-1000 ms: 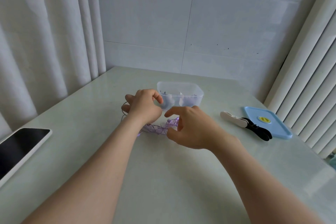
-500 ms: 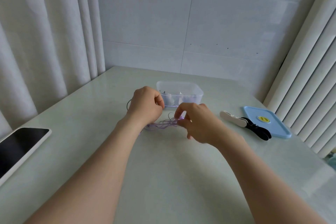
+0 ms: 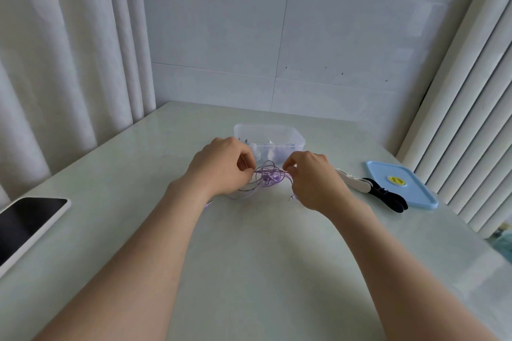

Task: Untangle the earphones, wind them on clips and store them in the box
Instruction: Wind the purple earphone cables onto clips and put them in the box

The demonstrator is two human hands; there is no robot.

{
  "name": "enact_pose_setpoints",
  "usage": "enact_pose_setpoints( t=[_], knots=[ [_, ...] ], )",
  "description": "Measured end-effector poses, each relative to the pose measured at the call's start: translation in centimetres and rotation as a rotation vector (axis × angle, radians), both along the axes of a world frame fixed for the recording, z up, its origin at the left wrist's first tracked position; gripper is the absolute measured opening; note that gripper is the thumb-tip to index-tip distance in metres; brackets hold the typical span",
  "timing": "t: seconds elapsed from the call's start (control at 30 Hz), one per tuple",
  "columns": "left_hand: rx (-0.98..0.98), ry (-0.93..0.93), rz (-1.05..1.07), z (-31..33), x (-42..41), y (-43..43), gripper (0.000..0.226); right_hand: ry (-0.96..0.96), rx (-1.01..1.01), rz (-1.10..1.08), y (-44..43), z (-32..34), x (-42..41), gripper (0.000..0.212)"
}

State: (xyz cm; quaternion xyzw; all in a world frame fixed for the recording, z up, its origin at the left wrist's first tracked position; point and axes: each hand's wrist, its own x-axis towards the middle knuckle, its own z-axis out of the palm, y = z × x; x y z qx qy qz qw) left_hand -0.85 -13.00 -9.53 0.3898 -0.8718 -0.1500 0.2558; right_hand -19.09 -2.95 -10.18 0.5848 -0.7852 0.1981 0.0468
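Since a second ago our hands have drawn apart, and the purple earphones point(image 3: 267, 177) stretch between them over the table point(image 3: 263, 257). Our left hand point(image 3: 221, 166) pinches one side of the tangle, our right hand point(image 3: 313, 180) the other. What looks like a plug point(image 3: 290, 198) dangles beneath the right. The clear box point(image 3: 268, 133) stands just beyond, with clips point(image 3: 357, 184) and a blue lid point(image 3: 401, 188) to the right.
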Motion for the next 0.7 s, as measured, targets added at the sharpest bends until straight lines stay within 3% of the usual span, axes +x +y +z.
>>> enact_pose_setpoints(
  t=[0.17,0.33,0.5,0.7],
  knots=[
    [-0.046,-0.028,0.009,0.0,0.1,-0.1,0.006,-0.038,-0.027,-0.030,0.0,0.2,0.2,0.025],
    [-0.093,0.161,0.021,0.2,0.0,-0.6,0.007,-0.169,-0.120,-0.060,-0.2,0.5,0.4,0.026],
    [-0.187,0.288,0.042,0.4,-0.3,-0.6,0.013,-0.311,-0.244,0.046,0.1,1.4,1.1,0.026],
    [-0.215,0.471,-0.079,0.7,-0.6,-0.8,0.016,-0.165,-0.326,-0.017,-0.2,0.9,1.3,0.021]
  ],
)
